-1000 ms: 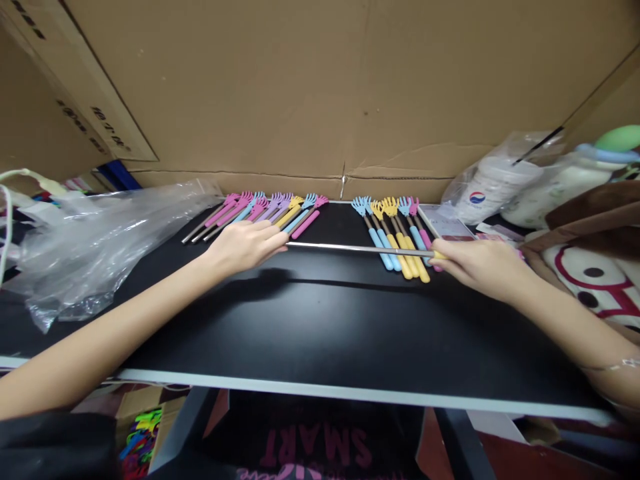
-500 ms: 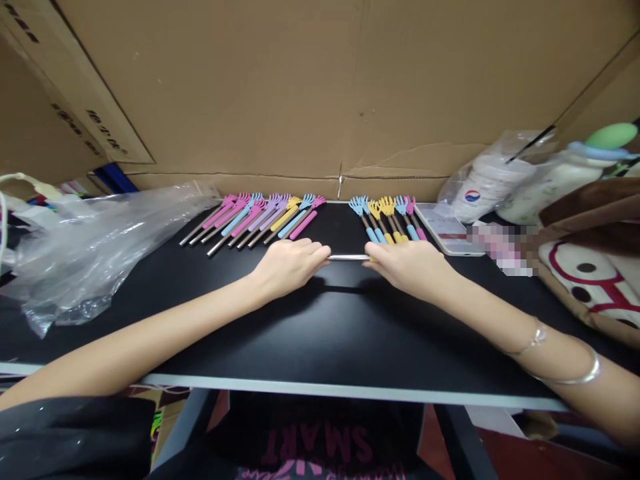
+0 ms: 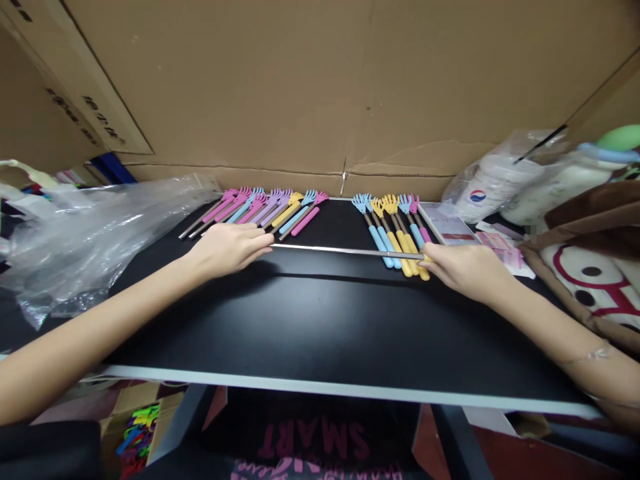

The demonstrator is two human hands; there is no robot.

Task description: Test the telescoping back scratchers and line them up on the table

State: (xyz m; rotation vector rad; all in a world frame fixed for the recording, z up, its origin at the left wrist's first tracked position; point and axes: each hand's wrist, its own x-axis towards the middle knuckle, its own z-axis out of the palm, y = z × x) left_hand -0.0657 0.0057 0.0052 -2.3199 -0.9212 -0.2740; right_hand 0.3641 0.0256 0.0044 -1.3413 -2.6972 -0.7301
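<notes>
My left hand (image 3: 233, 248) is closed on one end of a thin silver telescopic back scratcher (image 3: 345, 250), its rod drawn out long and level above the black table. The other end is in my right hand (image 3: 465, 267), where a bit of yellow shows at the fingers. Both hands hide the ends of the tool. Behind my left hand lies a row of back scratchers (image 3: 285, 210) in pink, blue, purple and yellow, some with bare metal rods and loose grips. A second group of back scratchers (image 3: 395, 230), with coloured handles, lies behind the rod near my right hand.
A clear plastic bag (image 3: 100, 233) lies at the left. On the right are a phone (image 3: 447, 223), a cup in a bag (image 3: 493, 183), a bottle (image 3: 570, 180) and a brown plush bag (image 3: 580, 267). Cardboard (image 3: 280, 87) walls the back; a box of colourful pieces (image 3: 140, 430) stands below.
My hands have moved apart, left hand leftward and right hand rightward. The rod between them now shows much longer, and the handles of the right group have come into view.
</notes>
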